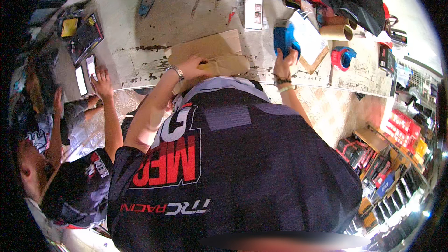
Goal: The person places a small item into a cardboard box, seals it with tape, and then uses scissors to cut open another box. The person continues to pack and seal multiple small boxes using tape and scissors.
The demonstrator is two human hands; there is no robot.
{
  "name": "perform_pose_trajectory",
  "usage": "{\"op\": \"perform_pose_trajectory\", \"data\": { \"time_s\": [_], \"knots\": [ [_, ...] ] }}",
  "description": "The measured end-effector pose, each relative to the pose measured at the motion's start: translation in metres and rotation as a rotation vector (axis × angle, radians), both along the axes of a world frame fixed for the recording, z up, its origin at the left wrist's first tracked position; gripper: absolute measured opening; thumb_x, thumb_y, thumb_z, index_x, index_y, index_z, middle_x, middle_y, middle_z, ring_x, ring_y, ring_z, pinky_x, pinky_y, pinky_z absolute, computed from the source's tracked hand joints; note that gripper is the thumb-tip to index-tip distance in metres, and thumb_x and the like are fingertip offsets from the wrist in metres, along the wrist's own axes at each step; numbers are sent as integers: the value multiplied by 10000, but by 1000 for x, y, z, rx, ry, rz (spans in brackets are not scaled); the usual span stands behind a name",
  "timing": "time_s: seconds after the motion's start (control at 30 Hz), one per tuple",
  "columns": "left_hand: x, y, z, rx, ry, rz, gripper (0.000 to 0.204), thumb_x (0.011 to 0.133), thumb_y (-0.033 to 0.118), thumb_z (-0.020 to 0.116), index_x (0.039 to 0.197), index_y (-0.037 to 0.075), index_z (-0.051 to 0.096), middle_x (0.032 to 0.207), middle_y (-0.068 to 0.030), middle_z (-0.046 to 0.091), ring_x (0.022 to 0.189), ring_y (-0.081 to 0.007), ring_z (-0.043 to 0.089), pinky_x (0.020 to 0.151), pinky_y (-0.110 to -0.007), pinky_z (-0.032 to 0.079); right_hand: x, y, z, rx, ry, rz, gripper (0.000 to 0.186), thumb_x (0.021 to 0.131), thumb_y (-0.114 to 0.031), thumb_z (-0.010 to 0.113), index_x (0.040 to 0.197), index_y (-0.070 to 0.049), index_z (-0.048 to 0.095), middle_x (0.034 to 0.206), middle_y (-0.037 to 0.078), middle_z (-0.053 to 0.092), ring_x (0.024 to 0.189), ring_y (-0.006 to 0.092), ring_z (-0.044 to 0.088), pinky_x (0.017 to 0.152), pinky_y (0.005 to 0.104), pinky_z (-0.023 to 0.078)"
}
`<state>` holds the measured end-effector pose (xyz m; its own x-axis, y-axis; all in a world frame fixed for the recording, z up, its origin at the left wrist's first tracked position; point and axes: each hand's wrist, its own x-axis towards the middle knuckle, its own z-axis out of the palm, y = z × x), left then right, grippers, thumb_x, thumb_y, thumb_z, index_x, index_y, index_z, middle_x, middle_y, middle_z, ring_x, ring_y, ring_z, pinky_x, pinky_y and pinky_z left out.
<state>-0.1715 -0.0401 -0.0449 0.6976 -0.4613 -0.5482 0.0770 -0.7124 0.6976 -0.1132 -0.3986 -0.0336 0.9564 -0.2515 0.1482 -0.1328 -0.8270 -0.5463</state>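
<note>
A folded piece of brown cardboard (212, 51) lies creased at the near edge of the worktable, against my body. My left hand (192, 67), with a metal watch at the wrist, holds it down at its left part, fingers curled on a fold. Further right, my right hand (285, 64) closes around the lower end of a blue, blocky object (283, 37) that resembles a tape dispenser; fingers hide part of it. Right of that lies a clipboard with white paper (309, 37). A red and blue tape dispenser (343, 59) stands beyond the clipboard.
A phone with a lit screen (253, 12) lies past the cardboard. Cardboard tubes (337, 32) and black plastic bags (350, 0) crowd the far right. At left, a co-worker's hand (101, 84) touches one of two phones (81, 80). Shelves of boxed goods (378, 158) stand at right.
</note>
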Motion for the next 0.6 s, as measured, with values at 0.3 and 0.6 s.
{"op": "perform_pose_trajectory", "data": {
  "time_s": [0.3, 0.6],
  "knots": [
    [-8, -8, 19, 34, -78, 59, 651, 728, 553, 732, 1130, 52, 626, 1158, -174, 617, 1100, -308, 576, 925, -399, 463, -5, 57, 80, 510, -301, 362, 333, 940, -166, 589, 1167, 8, 417, 961, 141, 524, 871, 224, 524, 790, 354, 447],
    [-15, -9, 30, 14, -137, 15, 808, 680, 585, 764, 1261, 60, 562, 1216, -163, 582, 1116, -325, 560, 1003, -383, 423, -9, 126, 82, 1029, 160, 582, 271, 998, -159, 484, 1217, -2, 449, 1044, 47, 537, 926, 102, 490, 840, 263, 437]
  ]
}}
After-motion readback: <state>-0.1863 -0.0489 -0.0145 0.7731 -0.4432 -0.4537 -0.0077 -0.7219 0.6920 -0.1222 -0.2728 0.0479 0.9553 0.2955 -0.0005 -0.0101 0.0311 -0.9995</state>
